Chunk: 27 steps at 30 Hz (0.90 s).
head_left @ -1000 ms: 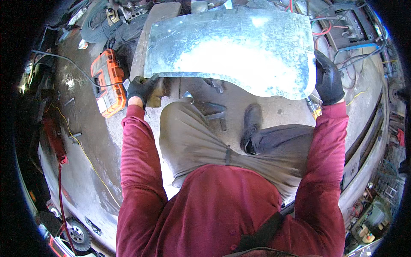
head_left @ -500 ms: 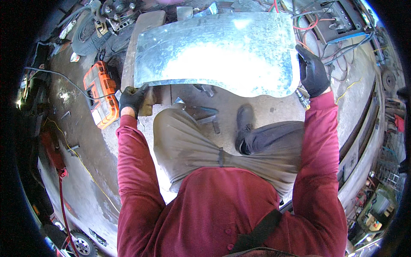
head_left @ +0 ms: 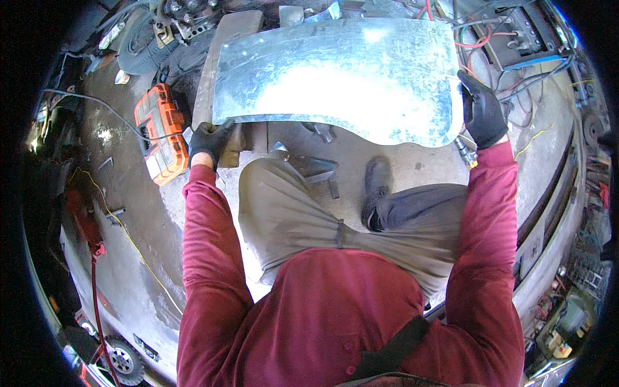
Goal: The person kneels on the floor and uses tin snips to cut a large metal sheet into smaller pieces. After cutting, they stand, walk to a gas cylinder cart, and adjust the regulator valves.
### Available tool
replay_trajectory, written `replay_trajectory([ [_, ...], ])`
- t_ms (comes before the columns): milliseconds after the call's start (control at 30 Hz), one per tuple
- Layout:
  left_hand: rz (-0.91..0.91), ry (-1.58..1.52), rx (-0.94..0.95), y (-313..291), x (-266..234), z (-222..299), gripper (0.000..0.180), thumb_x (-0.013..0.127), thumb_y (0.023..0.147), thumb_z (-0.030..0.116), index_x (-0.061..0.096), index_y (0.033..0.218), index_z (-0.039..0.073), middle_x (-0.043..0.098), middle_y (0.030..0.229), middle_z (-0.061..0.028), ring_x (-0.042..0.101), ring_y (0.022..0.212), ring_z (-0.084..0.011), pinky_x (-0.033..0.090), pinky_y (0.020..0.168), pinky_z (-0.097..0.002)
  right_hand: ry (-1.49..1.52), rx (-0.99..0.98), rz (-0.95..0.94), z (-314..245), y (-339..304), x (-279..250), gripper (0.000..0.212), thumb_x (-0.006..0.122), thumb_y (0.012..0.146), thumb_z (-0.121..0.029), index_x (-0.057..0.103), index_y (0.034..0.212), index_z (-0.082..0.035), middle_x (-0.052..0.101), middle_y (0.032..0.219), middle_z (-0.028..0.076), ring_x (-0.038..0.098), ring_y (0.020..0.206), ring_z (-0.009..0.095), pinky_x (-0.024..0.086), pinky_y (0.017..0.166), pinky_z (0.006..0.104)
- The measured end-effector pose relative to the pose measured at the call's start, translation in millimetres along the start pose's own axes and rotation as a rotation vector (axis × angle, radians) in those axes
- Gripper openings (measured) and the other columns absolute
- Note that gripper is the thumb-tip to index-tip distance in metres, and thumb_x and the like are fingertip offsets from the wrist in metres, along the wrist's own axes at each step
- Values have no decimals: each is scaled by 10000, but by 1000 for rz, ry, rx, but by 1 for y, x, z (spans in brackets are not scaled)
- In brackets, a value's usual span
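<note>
A large shiny sheet of metal [head_left: 290,58] with a wavy near edge spans the space between my two gloved hands. My left hand [head_left: 211,138] grips its near left corner, thumb along the edge. At the right edge, my right hand [head_left: 482,111] is closed around the sheet, its fingertips hidden underneath. Bright glare washes out the middle of the metal. Under the far left part of the sheet lies a long brown board or bench top [head_left: 233,31]. My knees and one dark shoe [head_left: 378,177] show below the sheet.
An orange tool case [head_left: 161,134] lies left of my left hand. Behind it is a tire [head_left: 138,51]. A dark machine box [head_left: 516,35] with cables stands at the far right. Metal offcuts [head_left: 322,171] lie on the floor before me; a yellow cord [head_left: 122,226] runs along the left.
The whole view has shifted slightly, so everything sits a little farther right. Both hands keep their hold on the metal sheet, which stays nearly level.
</note>
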<state>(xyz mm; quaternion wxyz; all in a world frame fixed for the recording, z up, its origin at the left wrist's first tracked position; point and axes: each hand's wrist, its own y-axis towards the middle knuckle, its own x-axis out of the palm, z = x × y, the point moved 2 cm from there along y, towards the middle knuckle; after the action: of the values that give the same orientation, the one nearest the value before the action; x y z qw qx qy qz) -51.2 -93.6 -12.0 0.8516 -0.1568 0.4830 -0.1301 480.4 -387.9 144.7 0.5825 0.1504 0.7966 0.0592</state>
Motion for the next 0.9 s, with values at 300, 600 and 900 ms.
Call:
replay_trajectory([
  [300, 20, 24, 12, 3, 3, -5, 627, 848, 757, 613, 747, 973, 33, 771, 901, -131, 732, 825, -219, 571, 784, -359, -84, -72, 19, 3, 0, 1, 366, 533, 963, 16, 633, 1312, 59, 697, 1226, 286, 699, 1126, 401, 535, 984, 432],
  [600, 51, 72, 21, -11, -3, 7, 653, 833, 744, 641, 757, 950, 25, 776, 929, -169, 744, 849, -260, 567, 790, -374, -34, -18, -39, 16, -4, 4, 399, 493, 963, 37, 617, 1342, 55, 674, 1289, 275, 663, 1209, 394, 504, 1049, 439],
  [900, 7, 63, -38, -9, 0, -1, 709, 823, 707, 700, 764, 990, 53, 774, 1024, -205, 755, 956, -315, 566, 864, -400, -52, -31, -40, 8, -7, 1, 391, 489, 970, 42, 617, 1339, 51, 684, 1277, 262, 677, 1178, 392, 517, 1032, 437],
])
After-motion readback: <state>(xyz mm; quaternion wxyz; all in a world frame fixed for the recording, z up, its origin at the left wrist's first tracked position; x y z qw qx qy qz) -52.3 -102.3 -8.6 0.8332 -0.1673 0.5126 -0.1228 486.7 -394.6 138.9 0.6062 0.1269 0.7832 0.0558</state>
